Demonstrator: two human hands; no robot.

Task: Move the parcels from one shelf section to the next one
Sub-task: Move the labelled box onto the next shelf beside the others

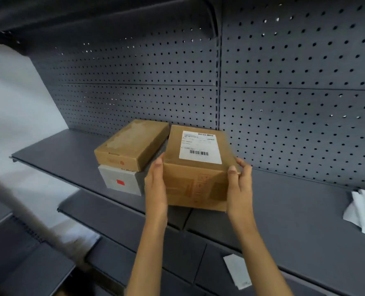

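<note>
- A brown cardboard parcel (195,167) with a white shipping label (199,147) on top sits at the picture's centre, held between both hands over the dark grey shelf (70,154), near the upright post (219,82) that divides the two sections.
- The left hand (156,189) lies flat against the parcel's 9 o'clock side, fingers straight and together.
- The right hand (239,186) grips the 3 o'clock corner, thumb on the near face, fingers curled round the side.
- At 10 o'clock from the parcel, a flatter brown box (132,144) lies stacked on a white box (122,181) with a red mark.
- White packages (363,212) lie on the right section at 3 o'clock.
</note>
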